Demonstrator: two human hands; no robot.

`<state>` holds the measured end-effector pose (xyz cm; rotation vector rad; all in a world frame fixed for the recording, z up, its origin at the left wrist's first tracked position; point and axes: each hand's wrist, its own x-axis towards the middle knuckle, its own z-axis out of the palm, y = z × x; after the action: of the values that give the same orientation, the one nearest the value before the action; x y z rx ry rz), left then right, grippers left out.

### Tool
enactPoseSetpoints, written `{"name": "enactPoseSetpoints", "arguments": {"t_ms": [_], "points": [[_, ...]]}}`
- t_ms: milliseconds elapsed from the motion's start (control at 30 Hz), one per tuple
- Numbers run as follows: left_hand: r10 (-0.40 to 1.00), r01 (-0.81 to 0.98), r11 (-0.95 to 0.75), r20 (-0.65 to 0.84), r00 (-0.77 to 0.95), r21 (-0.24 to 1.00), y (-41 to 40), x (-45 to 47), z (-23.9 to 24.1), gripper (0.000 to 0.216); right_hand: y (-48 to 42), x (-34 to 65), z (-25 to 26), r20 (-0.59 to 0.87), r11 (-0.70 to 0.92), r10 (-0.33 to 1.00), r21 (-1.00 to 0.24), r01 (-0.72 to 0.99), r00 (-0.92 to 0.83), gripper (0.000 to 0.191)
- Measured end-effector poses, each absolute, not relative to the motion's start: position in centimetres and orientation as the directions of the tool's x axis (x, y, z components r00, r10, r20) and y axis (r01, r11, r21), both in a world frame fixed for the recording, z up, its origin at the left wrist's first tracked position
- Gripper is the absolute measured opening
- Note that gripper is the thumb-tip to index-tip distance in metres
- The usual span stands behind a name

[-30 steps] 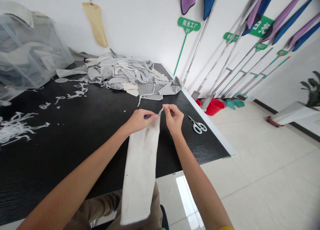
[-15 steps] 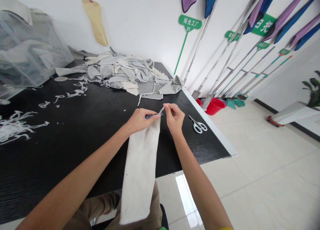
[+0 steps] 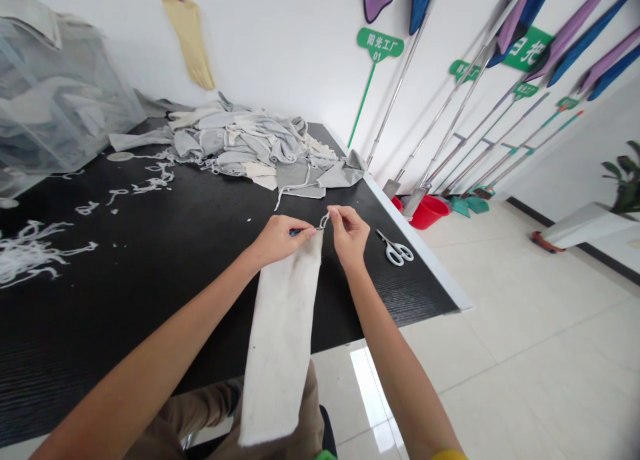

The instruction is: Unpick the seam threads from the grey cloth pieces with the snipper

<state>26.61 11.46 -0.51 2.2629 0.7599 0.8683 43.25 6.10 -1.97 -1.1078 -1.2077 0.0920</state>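
A long white cloth [image 3: 283,333] runs from the black table [image 3: 165,273] down over the front edge, above the person's brown pants [image 3: 311,410]. The left hand [image 3: 283,240] pinches its top end, with the thumb lying on top and pointing to the right. A small blue thing [image 3: 296,233] shows in this hand, but it is mostly hidden. The left arm reaches up from the bottom left, with the elbow out wide. The right hand [image 3: 350,233] is just beside the cloth's top corner. Its thumb and pointer finger pinch a bit of white string [image 3: 324,219] there, and the other fingers curl in. The right arm slants up from the bottom right. Scissors [image 3: 395,250] lie near the right hand. Farther back sits a big pile of gray and white cloths [image 3: 235,143].
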Motion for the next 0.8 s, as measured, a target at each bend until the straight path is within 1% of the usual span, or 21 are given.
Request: {"name": "enactPoseSetpoints", "arguments": {"t_ms": [300, 500, 633, 800], "points": [[0.671, 0.282, -0.664, 0.385, 0.634, 0.693, 11.41, 26.54, -0.56, 0.027, 6.21, 43.16, -2.07, 0.711, 0.544, 0.573, -0.702, 0.459, 0.409, 0.017], [0.665, 0.291, -0.671, 0.381, 0.642, 0.682, 11.32, 26.73, -0.45, 0.028, 6.13, 43.12, -2.01, 0.703, 0.504, 0.588, -0.705, 0.499, 0.399, 0.021], [0.67, 0.303, -0.673, 0.382, 0.637, 0.675, 11.32, 26.75, -0.36, 0.025, 6.22, 43.17, -2.12, 0.697, 0.507, 0.587, -0.713, 0.485, 0.412, 0.022], [0.673, 0.333, -0.674, 0.364, 0.644, 0.659, 11.39, 26.63, -0.32, 0.028, 6.3, 43.25, -2.18, 0.678, 0.494, 0.593, -0.732, 0.469, 0.435, 0.024]]}}
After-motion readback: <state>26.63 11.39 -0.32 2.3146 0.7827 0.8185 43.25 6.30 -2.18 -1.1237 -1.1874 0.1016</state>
